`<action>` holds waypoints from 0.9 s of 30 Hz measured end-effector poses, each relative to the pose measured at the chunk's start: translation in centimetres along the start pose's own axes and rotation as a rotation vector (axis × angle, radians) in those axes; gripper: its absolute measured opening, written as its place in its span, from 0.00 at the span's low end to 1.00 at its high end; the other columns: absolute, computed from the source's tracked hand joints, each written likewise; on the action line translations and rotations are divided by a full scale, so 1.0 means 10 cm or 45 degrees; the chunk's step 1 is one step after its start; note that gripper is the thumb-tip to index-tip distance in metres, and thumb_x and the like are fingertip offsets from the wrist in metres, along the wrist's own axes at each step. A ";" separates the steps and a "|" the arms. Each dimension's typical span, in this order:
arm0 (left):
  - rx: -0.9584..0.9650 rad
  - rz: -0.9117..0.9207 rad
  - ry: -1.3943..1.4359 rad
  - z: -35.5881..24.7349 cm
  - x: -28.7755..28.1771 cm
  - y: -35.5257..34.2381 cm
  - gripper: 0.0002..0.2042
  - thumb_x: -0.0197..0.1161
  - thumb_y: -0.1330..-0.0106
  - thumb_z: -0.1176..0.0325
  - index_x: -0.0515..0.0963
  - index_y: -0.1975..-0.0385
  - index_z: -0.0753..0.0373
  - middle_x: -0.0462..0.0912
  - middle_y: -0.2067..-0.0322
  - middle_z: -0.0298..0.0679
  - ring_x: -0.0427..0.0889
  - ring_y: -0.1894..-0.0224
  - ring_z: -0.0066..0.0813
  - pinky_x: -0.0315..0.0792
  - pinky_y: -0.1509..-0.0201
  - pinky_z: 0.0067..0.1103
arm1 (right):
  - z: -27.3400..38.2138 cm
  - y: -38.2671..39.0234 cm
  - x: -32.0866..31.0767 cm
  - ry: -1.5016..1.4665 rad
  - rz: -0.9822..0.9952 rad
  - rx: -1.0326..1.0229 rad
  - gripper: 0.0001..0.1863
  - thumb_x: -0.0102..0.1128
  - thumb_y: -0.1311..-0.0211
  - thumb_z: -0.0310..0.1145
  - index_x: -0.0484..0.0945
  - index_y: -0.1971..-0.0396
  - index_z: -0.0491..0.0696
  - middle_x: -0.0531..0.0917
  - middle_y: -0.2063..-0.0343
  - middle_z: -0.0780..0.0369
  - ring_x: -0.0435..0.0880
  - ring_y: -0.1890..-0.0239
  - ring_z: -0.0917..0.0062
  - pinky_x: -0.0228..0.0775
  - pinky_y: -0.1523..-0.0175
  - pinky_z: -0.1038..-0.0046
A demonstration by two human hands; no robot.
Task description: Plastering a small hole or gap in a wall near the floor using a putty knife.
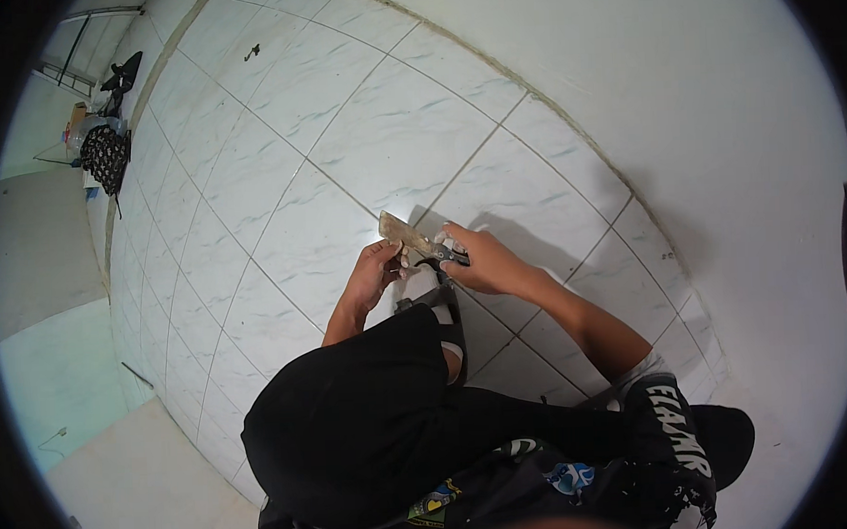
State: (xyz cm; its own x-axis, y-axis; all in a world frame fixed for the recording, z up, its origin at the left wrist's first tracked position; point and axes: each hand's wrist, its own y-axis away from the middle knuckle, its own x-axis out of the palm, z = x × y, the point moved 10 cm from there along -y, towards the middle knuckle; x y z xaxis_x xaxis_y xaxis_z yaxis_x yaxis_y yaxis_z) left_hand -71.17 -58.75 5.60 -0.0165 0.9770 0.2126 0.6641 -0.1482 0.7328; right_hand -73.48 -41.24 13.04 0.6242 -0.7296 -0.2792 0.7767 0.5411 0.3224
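A putty knife (402, 233) with a broad, stained tan blade and a dark handle is held low over the tiled floor, in front of my foot. My right hand (484, 260) is wrapped round the handle, with whitish residue on its fingers. At the near edge of the blade, my left hand (377, 271) is closed with thumb and fingers pinched against the metal. Pale smears mark those fingertips too. Whether a bit of material sits between them is too small to tell.
White floor tiles (270, 139) with grey joints spread around me. A pale wall (641, 80) rises on the right. My sandalled foot (422, 285) and bent black-clad knee (345, 416) are close below my hands. A dark patterned bag (104, 156) lies at the far left, among other items.
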 end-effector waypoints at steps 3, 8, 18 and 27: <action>-0.090 0.112 -0.019 -0.07 0.11 -0.22 0.13 0.53 0.29 0.58 0.76 0.65 0.62 0.77 0.74 0.34 0.73 0.73 0.22 0.69 0.67 0.21 | -0.01 -0.06 -0.12 0.115 -0.149 -0.049 0.23 0.58 0.45 0.32 0.68 0.49 0.43 0.81 0.69 0.46 0.80 0.65 0.49 0.71 0.60 0.57; -0.151 0.341 0.004 -0.32 0.62 -0.56 0.21 0.51 0.30 0.47 0.77 0.61 0.62 0.78 0.71 0.33 0.73 0.72 0.22 0.68 0.67 0.21 | -0.03 -0.06 -0.58 0.385 -0.338 -0.045 0.21 0.57 0.45 0.29 0.71 0.50 0.42 0.81 0.63 0.47 0.80 0.60 0.51 0.72 0.57 0.56; -0.187 0.355 -0.228 -0.41 0.65 -0.81 0.21 0.46 0.27 0.49 0.77 0.68 0.59 0.78 0.75 0.31 0.72 0.75 0.19 0.67 0.68 0.19 | 0.02 -0.20 -0.55 0.707 -0.364 -0.016 0.20 0.58 0.48 0.27 0.74 0.52 0.47 0.78 0.63 0.52 0.80 0.64 0.57 0.73 0.60 0.58; -0.198 0.311 -0.085 -0.41 0.16 -0.91 0.14 0.49 0.27 0.57 0.77 0.68 0.59 0.77 0.77 0.31 0.70 0.78 0.18 0.64 0.74 0.17 | 0.30 -0.48 -0.11 0.716 -0.499 0.015 0.19 0.57 0.49 0.26 0.75 0.53 0.48 0.73 0.64 0.51 0.80 0.69 0.57 0.75 0.66 0.60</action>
State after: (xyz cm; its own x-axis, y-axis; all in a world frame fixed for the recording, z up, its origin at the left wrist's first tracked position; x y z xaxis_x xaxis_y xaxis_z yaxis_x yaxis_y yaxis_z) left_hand -80.30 -56.45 1.87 0.1820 0.9167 0.3556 0.5200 -0.3967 0.7565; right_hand -78.12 -44.29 14.56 0.2485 -0.5408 -0.8036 0.9553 0.2742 0.1108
